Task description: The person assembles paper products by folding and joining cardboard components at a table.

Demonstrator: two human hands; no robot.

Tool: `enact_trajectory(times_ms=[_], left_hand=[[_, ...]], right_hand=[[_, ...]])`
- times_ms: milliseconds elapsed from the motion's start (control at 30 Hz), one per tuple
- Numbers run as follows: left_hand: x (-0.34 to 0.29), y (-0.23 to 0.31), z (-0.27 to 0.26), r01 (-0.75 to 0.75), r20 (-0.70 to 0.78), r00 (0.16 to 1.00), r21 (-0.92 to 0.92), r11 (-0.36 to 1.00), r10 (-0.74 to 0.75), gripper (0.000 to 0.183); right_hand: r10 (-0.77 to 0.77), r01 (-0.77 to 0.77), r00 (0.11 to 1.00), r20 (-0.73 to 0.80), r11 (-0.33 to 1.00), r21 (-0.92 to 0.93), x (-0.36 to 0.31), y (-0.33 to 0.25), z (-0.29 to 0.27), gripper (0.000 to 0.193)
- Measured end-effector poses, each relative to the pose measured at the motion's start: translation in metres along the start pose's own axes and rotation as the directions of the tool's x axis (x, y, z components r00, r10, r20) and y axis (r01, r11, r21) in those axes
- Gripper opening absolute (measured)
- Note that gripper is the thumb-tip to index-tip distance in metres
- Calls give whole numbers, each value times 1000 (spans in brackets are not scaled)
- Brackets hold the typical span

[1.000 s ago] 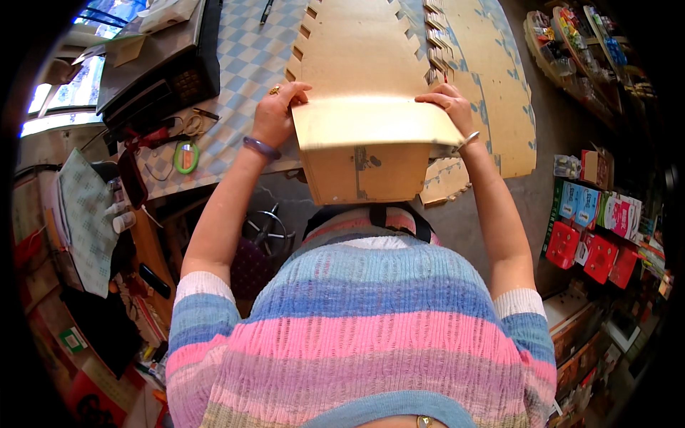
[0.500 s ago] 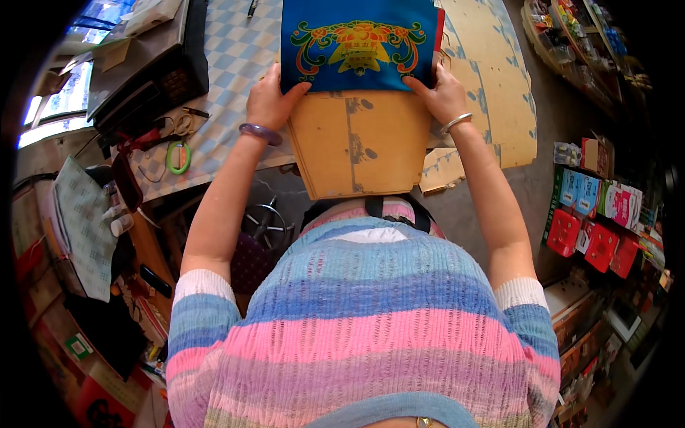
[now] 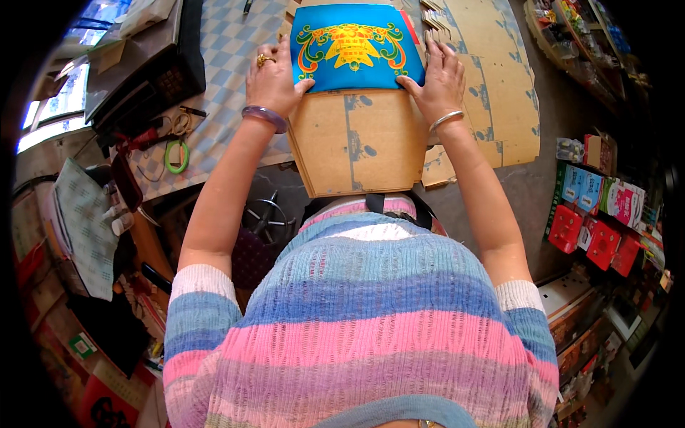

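Observation:
A bright blue printed sheet [image 3: 325, 78] with a yellow, green and orange ornament lies low over brown cardboard pieces [image 3: 389, 143] at the table's front. I cannot tell whether it is one sheet or several. A strip of red shows at its far right edge. My left hand [image 3: 273, 82], with a ring and a purple bangle, grips its left edge, thumb on the near left corner. My right hand [image 3: 439, 82], wearing a silver bangle, holds the right edge the same way. The fingers of both hands stretch along the sides, their undersides hidden.
More cardboard [image 3: 503, 93] covers the table's right side. On the left are a checked tablecloth [image 3: 232, 64], a dark box-shaped machine [image 3: 153, 78], a green ring [image 3: 177, 157] and cords. Packaged goods [image 3: 592, 192] stand at the far right. A wheeled chair base [image 3: 270, 217] is below the table.
The blue sheet has gone down and away from me and now lies flatter, showing its far edge. Both hands moved with it, their fingers now stretched along its sides.

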State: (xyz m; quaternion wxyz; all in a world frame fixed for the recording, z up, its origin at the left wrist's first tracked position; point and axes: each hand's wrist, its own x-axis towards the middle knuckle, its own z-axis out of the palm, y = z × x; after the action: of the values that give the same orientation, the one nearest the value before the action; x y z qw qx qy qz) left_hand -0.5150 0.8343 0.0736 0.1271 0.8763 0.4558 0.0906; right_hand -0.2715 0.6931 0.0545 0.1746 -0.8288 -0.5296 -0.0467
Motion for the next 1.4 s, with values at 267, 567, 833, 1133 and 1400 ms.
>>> enact_trajectory(times_ms=[267, 567, 833, 1133, 1400], left_hand=[[23, 50, 60, -253, 63, 968, 252, 934, 245, 65], [30, 47, 64, -290, 56, 957, 254, 923, 286, 58], [10, 3, 48, -271, 45, 962, 235, 933, 268, 56], [11, 38, 49, -170, 115, 985, 522, 836, 128, 56], [29, 68, 66, -327, 0, 944, 139, 935, 330, 57]], right_hand=[[-51, 51, 999, -2, 994, 91, 2, -9, 9, 79], [-178, 210, 975, -135, 936, 281, 31, -69, 69, 43], [-367, 372, 925, 97, 928, -34, 43, -12, 42, 44], [-368, 369, 929, -30, 930, 5, 40, -11, 45, 39], [-324, 319, 946, 22, 941, 112, 41, -3, 47, 41]])
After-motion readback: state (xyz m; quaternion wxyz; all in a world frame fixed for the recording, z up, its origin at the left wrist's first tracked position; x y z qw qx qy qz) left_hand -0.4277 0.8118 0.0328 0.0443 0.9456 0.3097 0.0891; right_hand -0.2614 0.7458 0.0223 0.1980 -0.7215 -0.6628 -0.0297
